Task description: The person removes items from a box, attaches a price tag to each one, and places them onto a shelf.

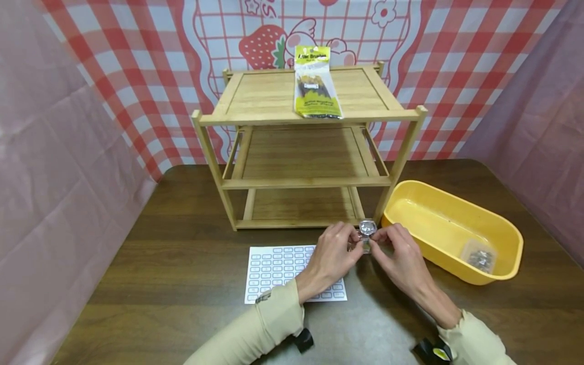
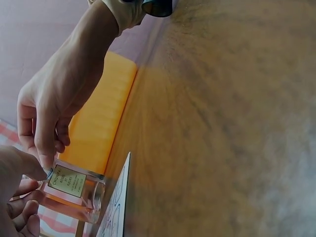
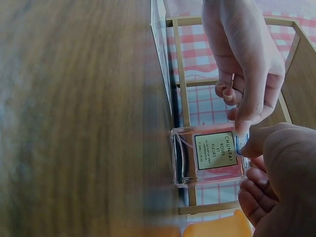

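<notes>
A clear perfume bottle (image 1: 366,245) with pinkish liquid and a printed label (image 3: 216,150) stands upright on the table, before the shelf's right front leg. Its shiny cap (image 1: 367,227) shows above the fingers. My left hand (image 1: 332,253) holds the bottle at its left side, thumb in front. From the right, my right hand (image 1: 401,258) grips it between thumb and curled fingers. Both thumbs meet on the front face, over a small blue-edged sticker (image 3: 242,144) just above the printed label. The thumbs hide part of this sticker.
A sheet of blue-bordered stickers (image 1: 278,274) lies under my left forearm. Behind stands a three-tier wooden shelf (image 1: 255,96), a packet of artist brushes (image 1: 317,83) on top. To the right, a yellow basin (image 1: 456,203) holds a small clear box (image 1: 480,257).
</notes>
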Available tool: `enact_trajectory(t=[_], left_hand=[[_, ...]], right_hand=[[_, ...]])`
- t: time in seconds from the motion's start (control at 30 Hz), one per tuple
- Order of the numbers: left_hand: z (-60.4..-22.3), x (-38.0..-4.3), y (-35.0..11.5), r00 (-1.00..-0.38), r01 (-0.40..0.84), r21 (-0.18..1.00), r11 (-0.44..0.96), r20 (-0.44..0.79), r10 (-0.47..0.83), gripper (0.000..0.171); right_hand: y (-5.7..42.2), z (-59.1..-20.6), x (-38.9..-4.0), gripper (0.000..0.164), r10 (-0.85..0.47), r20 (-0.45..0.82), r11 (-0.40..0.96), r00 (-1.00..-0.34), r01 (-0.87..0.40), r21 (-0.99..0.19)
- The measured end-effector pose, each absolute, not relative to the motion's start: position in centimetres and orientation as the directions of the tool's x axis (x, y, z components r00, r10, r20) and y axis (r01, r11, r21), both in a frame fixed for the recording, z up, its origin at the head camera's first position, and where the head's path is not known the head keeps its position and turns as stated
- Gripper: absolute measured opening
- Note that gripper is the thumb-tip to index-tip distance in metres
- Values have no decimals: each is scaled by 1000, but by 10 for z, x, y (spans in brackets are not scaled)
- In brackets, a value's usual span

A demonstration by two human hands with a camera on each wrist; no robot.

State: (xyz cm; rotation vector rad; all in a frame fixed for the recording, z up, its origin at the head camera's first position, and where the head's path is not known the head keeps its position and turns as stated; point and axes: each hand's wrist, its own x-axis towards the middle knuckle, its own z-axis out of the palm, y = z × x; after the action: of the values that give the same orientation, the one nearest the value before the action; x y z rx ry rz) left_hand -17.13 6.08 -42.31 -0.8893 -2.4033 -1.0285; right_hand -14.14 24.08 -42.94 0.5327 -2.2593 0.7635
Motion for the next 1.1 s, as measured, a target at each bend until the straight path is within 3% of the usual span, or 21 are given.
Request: enact_trajectory(t=[0.67, 1.1], left_hand=[[-425, -173, 55, -746, 659, 518, 545, 545, 383, 14], [-424, -174, 52, -818, 565, 670, 482, 377, 435, 44]], right_hand=[[246, -428, -137, 28, -103, 647, 772, -756, -470, -427], [248, -434, -139, 47, -101, 580, 662, -809, -489, -567]])
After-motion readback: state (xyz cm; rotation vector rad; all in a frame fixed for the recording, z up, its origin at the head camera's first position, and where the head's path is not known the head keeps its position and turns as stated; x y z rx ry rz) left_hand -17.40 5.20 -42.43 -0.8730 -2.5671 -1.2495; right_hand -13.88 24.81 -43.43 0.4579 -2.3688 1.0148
